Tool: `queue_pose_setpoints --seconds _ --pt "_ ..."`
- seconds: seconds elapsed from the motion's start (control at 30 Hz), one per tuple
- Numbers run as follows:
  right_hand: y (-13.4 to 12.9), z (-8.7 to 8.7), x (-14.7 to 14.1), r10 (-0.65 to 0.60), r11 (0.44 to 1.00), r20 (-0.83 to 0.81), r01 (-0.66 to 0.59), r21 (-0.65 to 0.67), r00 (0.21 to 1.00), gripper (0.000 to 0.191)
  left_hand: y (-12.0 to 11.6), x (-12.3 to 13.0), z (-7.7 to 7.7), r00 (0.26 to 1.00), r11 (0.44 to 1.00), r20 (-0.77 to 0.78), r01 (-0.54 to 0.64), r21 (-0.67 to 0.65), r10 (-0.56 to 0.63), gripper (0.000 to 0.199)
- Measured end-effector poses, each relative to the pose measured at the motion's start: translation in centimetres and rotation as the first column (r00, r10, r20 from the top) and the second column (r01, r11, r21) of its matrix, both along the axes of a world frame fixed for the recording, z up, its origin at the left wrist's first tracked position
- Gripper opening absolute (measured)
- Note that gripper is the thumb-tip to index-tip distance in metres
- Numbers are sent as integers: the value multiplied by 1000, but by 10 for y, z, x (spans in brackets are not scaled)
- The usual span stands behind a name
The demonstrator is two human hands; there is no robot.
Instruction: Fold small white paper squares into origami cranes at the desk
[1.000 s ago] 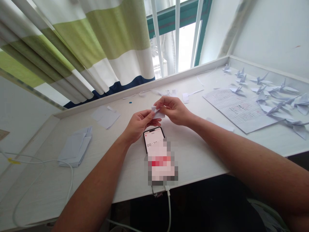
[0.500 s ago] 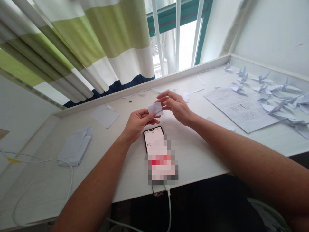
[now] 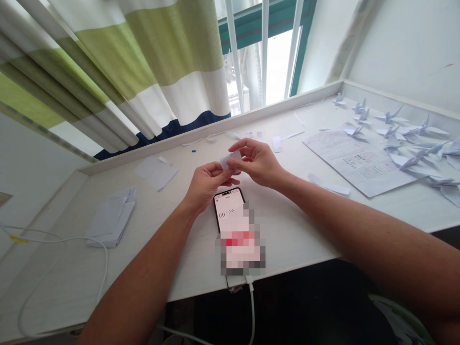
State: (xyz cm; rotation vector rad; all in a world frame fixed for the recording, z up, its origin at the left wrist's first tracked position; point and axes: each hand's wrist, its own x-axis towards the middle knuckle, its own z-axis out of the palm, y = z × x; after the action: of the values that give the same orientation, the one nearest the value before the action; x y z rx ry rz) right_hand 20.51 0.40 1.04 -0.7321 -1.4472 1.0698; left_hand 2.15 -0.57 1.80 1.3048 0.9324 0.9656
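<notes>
A small folded piece of white paper is held up between both hands above the desk. My left hand pinches its lower left side with the thumb in front. My right hand has its thumb pressed on the front of the paper near the left thumb, its fingers curled behind and over the top edge. The paper's lower part is hidden by the thumbs. Just below the hands lies a phone showing a running timer, its lower half blurred out.
Several folded paper cranes stand at the right, some on a printed sheet. A stack of paper and loose sheets lie at the left, near a white cable. Paper strips lie along the back ledge.
My right thumb has come down onto the front of the folded paper, and my right fingers have closed on it. My left hand keeps its hold.
</notes>
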Motion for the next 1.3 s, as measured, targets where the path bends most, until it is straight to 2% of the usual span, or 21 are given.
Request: queue_pose_setpoints --seconds 0.3,0.47,0.63,0.77,0.87,0.97,1.03,1.3 --pt "1 -2 1 8 999 -13 -9 -36 1000 35 1 -4 3 995 996 32 94 -3 -94 36" --pt "0 1 2 56 992 -37 -60 -108 998 29 1 -1 1 1000 999 3 17 29 -17 42" --pt "3 5 3 -57 987 -92 42 -152 994 22 1 1 0 998 996 11 -56 69 55 43" --pt "4 5 3 -93 991 -84 84 -102 992 9 1 2 -2 998 991 0 -66 112 67 42" --pt "2 6 3 -108 994 15 109 -30 994 2 0 1 -4 998 987 -31 -53 149 59 44" --pt "0 6 0 -114 993 113 111 35 987 9 -1 1 -4 999 989 -35 -30 148 35 45" --pt "0 4 -1 -124 992 121 119 50 985 15 -1 1 -4 1000 990 -27 -12 141 16 45" --pt "6 -1 1 -168 986 142 167 19 976 15 0 5 -9 995 997 91 22 77 -29 40"
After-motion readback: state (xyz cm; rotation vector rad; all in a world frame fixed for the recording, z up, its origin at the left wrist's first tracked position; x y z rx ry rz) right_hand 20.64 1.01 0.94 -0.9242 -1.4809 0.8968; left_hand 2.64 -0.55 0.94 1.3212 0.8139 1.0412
